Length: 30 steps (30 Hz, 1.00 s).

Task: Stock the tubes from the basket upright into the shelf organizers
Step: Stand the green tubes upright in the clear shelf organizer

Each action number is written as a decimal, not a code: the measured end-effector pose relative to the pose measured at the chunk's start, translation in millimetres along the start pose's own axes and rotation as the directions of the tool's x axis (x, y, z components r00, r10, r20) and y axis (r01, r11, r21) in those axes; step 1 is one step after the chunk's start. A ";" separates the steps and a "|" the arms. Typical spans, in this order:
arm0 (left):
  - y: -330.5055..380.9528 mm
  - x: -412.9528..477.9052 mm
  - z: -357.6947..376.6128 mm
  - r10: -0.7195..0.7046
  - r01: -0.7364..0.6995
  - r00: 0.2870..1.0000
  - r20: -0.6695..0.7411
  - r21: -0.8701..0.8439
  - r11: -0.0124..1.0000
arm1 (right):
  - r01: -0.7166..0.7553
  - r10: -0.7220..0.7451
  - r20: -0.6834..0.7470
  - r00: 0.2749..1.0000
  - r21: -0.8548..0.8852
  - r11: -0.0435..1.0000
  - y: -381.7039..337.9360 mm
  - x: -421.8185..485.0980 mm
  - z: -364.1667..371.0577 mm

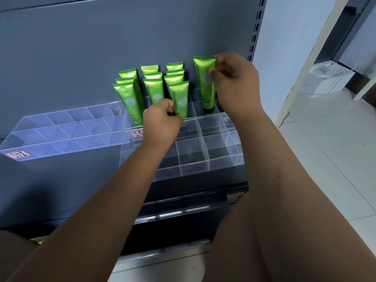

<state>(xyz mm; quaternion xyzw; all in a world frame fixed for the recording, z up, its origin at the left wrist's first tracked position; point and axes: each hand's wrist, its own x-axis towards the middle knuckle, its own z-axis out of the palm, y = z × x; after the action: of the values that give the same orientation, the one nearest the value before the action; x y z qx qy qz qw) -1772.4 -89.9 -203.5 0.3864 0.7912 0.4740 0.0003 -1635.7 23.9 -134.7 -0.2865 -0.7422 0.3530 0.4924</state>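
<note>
Several green "Chamomile" tubes [130,98] stand upright in the back cells of a clear acrylic organizer [203,157] on the shelf. My left hand [160,121] grips the lower part of one green tube [180,98], which stands in a cell of the third column. My right hand [232,78] pinches the top of another green tube [204,82], held upright with its black cap down over a cell at the back right. The basket is out of view.
A second clear organizer [61,129] with bare cells sits to the left, with a red-and-white label [18,154] on its front. The grey shelf back panel [101,47] rises behind. A slotted upright [256,27] bounds the shelf on the right; tiled floor [325,149] lies beyond.
</note>
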 end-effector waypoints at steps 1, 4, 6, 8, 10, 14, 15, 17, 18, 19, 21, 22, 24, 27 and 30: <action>1.1 -0.6 -0.9 -0.009 0.009 1.000 -0.001 0.000 1.000 | 0.011 -0.011 0.001 1.000 -0.018 1.000 -0.3 0.4 0.1; 3.4 -0.9 -3.9 -0.046 0.046 0.999 -0.001 -0.015 0.999 | 0.027 -0.026 0.019 0.999 -0.079 0.997 -0.7 1.7 -0.1; 5.9 -2.0 -5.2 -0.068 0.067 0.998 -0.005 -0.037 0.997 | 0.032 -0.028 0.031 0.999 -0.134 0.990 0.3 3.4 -1.1; 8.3 -4.0 -7.0 -0.073 0.072 0.997 -0.006 -0.049 0.996 | 0.049 -0.043 0.037 0.998 -0.169 0.984 0.9 5.1 -2.7; 8.8 -5.6 -7.3 -0.060 0.059 0.998 -0.010 -0.056 0.997 | 0.067 -0.060 0.041 0.997 -0.181 0.981 0.5 5.3 -5.5; 8.5 -6.0 -6.5 -0.056 0.054 0.998 -0.020 -0.057 0.997 | 0.128 -0.107 0.087 0.990 -0.290 0.949 1.5 4.1 -6.4; 8.4 -5.7 -6.3 -0.057 0.056 0.998 -0.019 -0.053 0.997 | 0.150 -0.123 0.102 0.987 -0.327 0.933 1.6 3.6 -5.6; 8.6 -6.3 -6.2 -0.051 0.051 0.998 -0.021 -0.039 0.998 | 0.192 -0.152 0.129 0.980 -0.407 0.893 1.7 3.0 -3.5; 9.0 -6.8 -6.2 -0.045 0.044 0.999 -0.025 -0.033 0.998 | 0.196 -0.149 0.139 0.979 -0.441 0.876 1.0 2.7 -2.5; 9.2 -7.2 -6.3 -0.039 0.038 0.999 -0.027 -0.028 0.999 | 0.192 -0.138 0.147 0.979 -0.463 0.865 0.2 2.5 -1.4; 9.9 -7.6 -6.6 -0.034 0.033 0.999 -0.028 -0.022 0.999 | 0.177 -0.118 0.149 0.982 -0.493 0.852 -1.0 2.4 -0.1; 10.3 -7.5 -6.7 -0.033 0.033 0.999 -0.027 -0.022 0.999 | 0.169 -0.112 0.140 0.984 -0.506 0.846 -1.4 2.6 -0.2; 10.6 -7.5 -6.8 -0.031 0.030 0.999 -0.024 -0.024 0.999 | 0.159 -0.117 0.112 0.987 -0.529 0.833 -1.0 3.4 -1.6; 11.0 -8.2 -7.0 -0.024 0.023 1.000 -0.017 -0.020 1.000 | 0.150 -0.124 0.084 0.989 -0.542 0.827 0.0 4.3 -4.0; 11.6 -8.3 -7.0 -0.032 0.031 0.999 -0.017 -0.020 0.999 | 0.154 -0.133 0.079 0.988 -0.549 0.822 -1.7 2.3 -5.8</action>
<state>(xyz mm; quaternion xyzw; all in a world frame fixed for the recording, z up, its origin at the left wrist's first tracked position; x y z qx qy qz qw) -1762.1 -97.3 -194.0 0.3697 0.7926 0.4849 0.0046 -1631.3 26.1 -130.6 -0.3534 -0.8409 0.0907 0.3998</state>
